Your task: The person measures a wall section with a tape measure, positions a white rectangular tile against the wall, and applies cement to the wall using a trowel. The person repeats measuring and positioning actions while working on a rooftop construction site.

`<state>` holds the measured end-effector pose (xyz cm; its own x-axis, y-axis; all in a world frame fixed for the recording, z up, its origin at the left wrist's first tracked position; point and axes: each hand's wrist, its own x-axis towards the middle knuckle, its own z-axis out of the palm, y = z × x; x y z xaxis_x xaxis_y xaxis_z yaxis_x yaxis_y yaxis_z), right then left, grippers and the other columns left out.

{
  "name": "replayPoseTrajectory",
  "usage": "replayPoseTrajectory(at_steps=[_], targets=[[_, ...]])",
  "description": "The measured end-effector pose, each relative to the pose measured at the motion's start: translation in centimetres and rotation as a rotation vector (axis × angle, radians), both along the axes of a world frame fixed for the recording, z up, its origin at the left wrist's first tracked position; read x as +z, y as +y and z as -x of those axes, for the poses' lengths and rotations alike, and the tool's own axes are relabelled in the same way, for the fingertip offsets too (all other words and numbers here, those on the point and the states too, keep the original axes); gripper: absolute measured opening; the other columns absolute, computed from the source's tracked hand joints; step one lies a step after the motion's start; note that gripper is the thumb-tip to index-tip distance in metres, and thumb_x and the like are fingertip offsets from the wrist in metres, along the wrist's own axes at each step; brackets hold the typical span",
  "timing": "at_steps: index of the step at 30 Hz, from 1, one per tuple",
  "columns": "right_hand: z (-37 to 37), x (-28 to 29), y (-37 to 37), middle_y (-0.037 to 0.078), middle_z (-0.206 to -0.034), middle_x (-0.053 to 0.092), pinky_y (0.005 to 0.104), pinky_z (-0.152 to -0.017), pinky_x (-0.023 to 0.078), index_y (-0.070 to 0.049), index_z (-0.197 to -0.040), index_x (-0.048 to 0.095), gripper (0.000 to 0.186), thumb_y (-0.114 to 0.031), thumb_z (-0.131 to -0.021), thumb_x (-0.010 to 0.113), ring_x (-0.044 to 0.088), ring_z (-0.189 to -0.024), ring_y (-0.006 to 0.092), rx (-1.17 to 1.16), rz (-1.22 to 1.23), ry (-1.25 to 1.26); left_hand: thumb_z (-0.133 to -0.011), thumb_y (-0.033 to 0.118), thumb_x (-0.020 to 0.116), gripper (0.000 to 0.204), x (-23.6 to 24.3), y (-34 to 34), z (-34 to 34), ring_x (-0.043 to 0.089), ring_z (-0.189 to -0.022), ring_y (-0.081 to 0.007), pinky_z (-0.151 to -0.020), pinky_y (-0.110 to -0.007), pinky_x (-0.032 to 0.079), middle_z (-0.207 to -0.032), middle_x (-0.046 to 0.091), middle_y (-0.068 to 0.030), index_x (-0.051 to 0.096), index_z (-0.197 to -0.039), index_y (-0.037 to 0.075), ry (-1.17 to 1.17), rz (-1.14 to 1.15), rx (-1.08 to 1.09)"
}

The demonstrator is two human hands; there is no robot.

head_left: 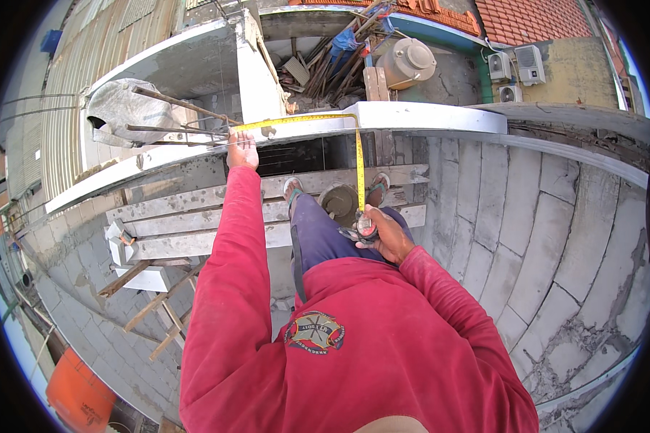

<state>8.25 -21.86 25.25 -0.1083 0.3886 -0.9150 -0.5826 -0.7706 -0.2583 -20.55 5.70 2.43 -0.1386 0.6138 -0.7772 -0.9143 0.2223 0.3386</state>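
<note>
My left hand [243, 150] reaches forward to the white ledge beside protruding rebar [173, 106], fingertips on the end of a yellow tape blade [296, 117]. The blade runs right along the ledge, then bends sharply down to the tape measure case [364, 225], gripped in my right hand [387, 237] near my lap. A dark item beside the case is too small to make out. Between my sandalled feet, on the weathered planks [173, 242], sits a bucket of grey mortar [339, 203], partly behind my leg and the tape.
A pale cloth [119, 112] drapes near the rebar. Beyond the ledge are piled timber [318, 76], a water tank [406, 63] and air-conditioner units [529, 65]. Grey block walls [516, 238] curve around the right; loose battens [162, 310] and an orange tank [79, 390] are at lower left.
</note>
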Motion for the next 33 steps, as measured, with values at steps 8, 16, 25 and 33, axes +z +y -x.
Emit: replayPoseTrajectory(at_steps=[8,16,25,33], targets=[[-0.23,-0.32,-0.2,0.005,-0.105,0.066,0.0404,-0.07,0.062,-0.009,-0.124,0.054,0.038,-0.043,-0.104,0.053,0.07,-0.093,0.0195,0.009,-0.005,0.002,-0.086,0.021,0.081,0.05,0.1,0.0,-0.21,0.055,-0.116,-0.0221,-0.103,-0.038,0.048,-0.121,0.055,-0.0071,0.055,-0.123,0.0,0.049,-0.016,-0.011],[-0.35,-0.29,-0.23,0.005,-0.108,0.065,0.0415,-0.072,0.063,-0.01,-0.126,0.054,0.039,-0.042,-0.104,0.054,0.069,-0.095,0.0185,0.016,0.001,-0.005,-0.086,0.02,0.082,0.05,-0.15,0.12,0.05,0.055,-0.116,-0.0222,-0.103,-0.038,0.048,-0.119,0.055,-0.007,0.055,-0.123,0.0,0.04,-0.023,-0.014],[-0.38,-0.06,-0.15,0.005,-0.107,0.065,0.0412,-0.072,0.062,-0.01,-0.124,0.055,0.038,-0.043,-0.104,0.053,0.069,-0.094,0.0187,0.023,0.003,-0.006,-0.085,0.022,0.083,0.053,0.49,-0.02,-0.32,0.054,-0.117,-0.0211,-0.103,-0.037,0.048,-0.12,0.053,-0.0067,0.054,-0.124,0.001,0.056,-0.024,-0.03],[-0.3,0.37,0.12,0.008,-0.104,0.061,0.0387,-0.07,0.061,-0.009,-0.128,0.05,0.041,-0.042,-0.104,0.052,0.067,-0.087,0.0196,0.026,0.007,-0.012,-0.085,0.021,0.084,0.05,0.67,-0.05,-0.34,0.056,-0.112,-0.0201,-0.101,-0.036,0.049,-0.116,0.055,-0.0059,0.057,-0.121,0.001,0.06,-0.026,-0.022]])
